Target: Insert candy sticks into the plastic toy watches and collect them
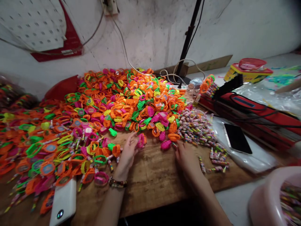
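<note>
My left hand [129, 152], with a beaded bracelet at the wrist, is closed on a pink toy watch [141, 140] at the front of a big heap of toy watches [127, 106] in orange, green, pink and yellow. My right hand [185, 157] is closed low over the table, and the end of a small wrapped candy stick [174, 145] shows at its fingertips; the rest is hidden. Beside that hand lies a pile of similar candy sticks [197, 125]. At the left, many watches with candy sticks in them [63, 150] are spread out.
A white power bank [63, 201] lies front left. To the right are a phone [237, 138] on clear plastic bags [261, 158], a red sealing machine [258, 108] with cables and a pink bucket [263, 194] of candy sticks. A black pole [188, 37] stands behind.
</note>
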Available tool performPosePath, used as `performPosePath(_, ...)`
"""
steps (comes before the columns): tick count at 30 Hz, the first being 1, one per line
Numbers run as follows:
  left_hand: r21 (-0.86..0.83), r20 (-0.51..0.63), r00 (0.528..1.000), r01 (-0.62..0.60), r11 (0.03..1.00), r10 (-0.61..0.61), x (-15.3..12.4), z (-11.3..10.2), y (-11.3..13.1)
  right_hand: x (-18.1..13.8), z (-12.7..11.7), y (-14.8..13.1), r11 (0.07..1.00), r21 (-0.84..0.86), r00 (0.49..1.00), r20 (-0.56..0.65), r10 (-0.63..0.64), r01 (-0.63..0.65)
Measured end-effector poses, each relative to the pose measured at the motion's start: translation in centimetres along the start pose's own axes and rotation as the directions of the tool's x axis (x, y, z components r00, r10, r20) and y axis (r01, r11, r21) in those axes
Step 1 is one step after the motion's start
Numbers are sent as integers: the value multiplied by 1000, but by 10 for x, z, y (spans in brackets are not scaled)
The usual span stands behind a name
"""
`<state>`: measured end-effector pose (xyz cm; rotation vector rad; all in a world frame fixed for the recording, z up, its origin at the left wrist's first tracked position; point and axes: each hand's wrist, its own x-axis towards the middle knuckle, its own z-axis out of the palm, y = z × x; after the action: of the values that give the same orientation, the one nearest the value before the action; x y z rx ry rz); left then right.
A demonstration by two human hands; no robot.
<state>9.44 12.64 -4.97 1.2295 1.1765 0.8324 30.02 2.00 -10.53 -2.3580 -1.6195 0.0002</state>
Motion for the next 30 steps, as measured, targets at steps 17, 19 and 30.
performPosePath(17, -526, 224, 961, 258, 810, -161, -53, 30, 24, -34, -78, -53, -49, 960, 957, 271, -99, -277)
performPosePath(19, -557, 194, 968, 243, 795, -159, -53, 30, 23, -35, -78, -60, -43, 965, 960, 250, -122, -257)
performPosePath(30, -339, -169, 985, -89, 936, 33, -54, 43, 9, -42, -58, -87, 468, 884, 999, -16, 40, -4)
